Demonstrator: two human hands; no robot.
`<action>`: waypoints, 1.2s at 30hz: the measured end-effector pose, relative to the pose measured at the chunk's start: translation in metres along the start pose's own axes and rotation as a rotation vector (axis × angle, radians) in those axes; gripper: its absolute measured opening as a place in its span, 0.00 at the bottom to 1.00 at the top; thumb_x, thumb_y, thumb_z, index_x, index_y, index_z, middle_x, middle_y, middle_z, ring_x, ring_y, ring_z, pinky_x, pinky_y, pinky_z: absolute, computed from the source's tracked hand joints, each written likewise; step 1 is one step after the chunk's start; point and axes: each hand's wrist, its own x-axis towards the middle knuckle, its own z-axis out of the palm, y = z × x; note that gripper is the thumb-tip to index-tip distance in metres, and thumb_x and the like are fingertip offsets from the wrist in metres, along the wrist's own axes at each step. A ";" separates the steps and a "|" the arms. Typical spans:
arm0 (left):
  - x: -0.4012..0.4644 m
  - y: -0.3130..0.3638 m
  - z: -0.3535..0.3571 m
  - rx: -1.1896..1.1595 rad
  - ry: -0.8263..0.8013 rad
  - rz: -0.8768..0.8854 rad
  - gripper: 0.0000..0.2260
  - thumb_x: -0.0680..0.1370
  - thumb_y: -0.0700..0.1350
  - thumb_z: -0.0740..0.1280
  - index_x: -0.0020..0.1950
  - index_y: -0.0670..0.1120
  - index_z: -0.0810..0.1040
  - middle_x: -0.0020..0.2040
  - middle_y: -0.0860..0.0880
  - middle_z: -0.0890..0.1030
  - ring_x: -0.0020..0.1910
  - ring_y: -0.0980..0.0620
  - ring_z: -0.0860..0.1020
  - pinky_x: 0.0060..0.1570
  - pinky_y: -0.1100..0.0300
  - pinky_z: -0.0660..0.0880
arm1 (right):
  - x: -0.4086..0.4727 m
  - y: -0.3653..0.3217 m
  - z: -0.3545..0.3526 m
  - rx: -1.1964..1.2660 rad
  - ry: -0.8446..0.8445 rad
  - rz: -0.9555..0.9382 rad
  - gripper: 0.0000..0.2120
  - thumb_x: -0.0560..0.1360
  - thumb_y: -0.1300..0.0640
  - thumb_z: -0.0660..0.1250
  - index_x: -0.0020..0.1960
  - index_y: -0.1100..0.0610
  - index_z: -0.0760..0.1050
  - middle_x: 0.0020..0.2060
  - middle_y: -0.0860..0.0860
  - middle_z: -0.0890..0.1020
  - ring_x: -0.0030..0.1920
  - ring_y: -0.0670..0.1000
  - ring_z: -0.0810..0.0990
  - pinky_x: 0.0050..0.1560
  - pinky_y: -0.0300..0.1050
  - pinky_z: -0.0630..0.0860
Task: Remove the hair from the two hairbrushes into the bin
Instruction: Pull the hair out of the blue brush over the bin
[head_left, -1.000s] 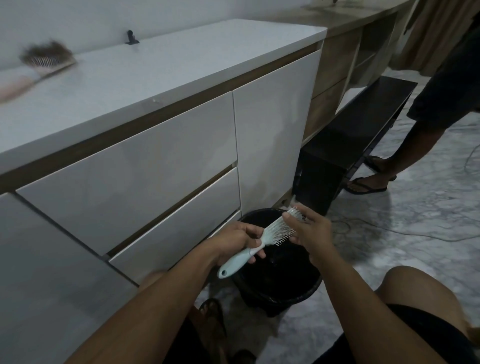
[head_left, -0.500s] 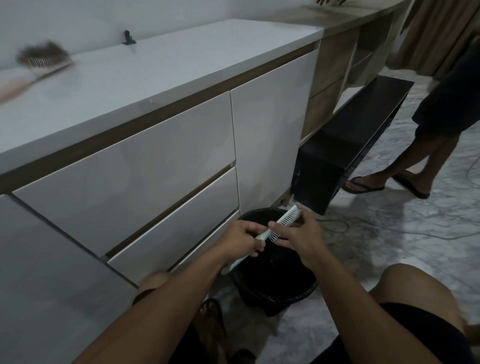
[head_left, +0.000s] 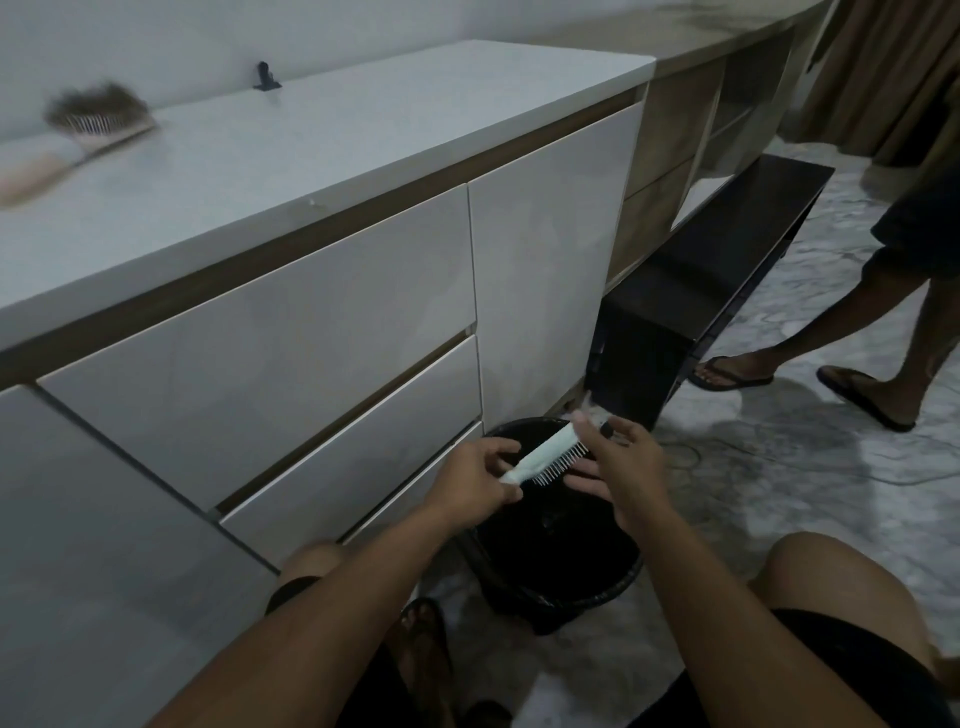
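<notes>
Over the black bin (head_left: 558, 587) on the floor I hold a pale mint hairbrush (head_left: 545, 457), bristles facing down and right. My left hand (head_left: 475, 480) grips its handle. My right hand (head_left: 618, 467) is at the brush head, fingers spread, the palm beside the bristles; a small dark bit sits at its fingertips. A second brush (head_left: 98, 117) with a pinkish handle, thick with hair, lies on the white cabinet top (head_left: 311, 135) at the far left.
White drawers and a door front stand left of the bin. A black bench (head_left: 717, 260) is just behind it. Another person's legs in flip-flops (head_left: 810, 374) stand on the marble floor at right. A cable runs across the floor.
My right hand has opened and shifted to the right side of the brush head. The brush has tilted. The other person has stepped further right.
</notes>
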 end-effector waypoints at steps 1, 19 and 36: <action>0.000 0.000 0.001 0.036 0.016 0.019 0.28 0.68 0.33 0.76 0.67 0.41 0.75 0.46 0.45 0.82 0.41 0.51 0.80 0.46 0.58 0.79 | 0.000 0.001 0.001 -0.047 -0.016 -0.005 0.40 0.67 0.53 0.79 0.73 0.56 0.63 0.60 0.59 0.77 0.51 0.58 0.83 0.41 0.53 0.84; -0.013 0.007 0.014 0.200 0.163 0.210 0.16 0.67 0.33 0.73 0.53 0.44 0.81 0.42 0.51 0.81 0.39 0.54 0.79 0.40 0.64 0.75 | 0.014 0.008 -0.004 -0.339 0.208 -0.179 0.15 0.80 0.50 0.62 0.58 0.59 0.77 0.53 0.60 0.79 0.49 0.59 0.82 0.34 0.52 0.84; -0.012 0.006 0.011 0.211 0.167 0.221 0.12 0.67 0.35 0.73 0.48 0.45 0.80 0.41 0.52 0.81 0.38 0.55 0.77 0.37 0.66 0.73 | 0.024 0.000 -0.013 -0.502 0.183 -0.228 0.14 0.77 0.48 0.66 0.37 0.52 0.81 0.40 0.56 0.82 0.44 0.60 0.83 0.46 0.64 0.82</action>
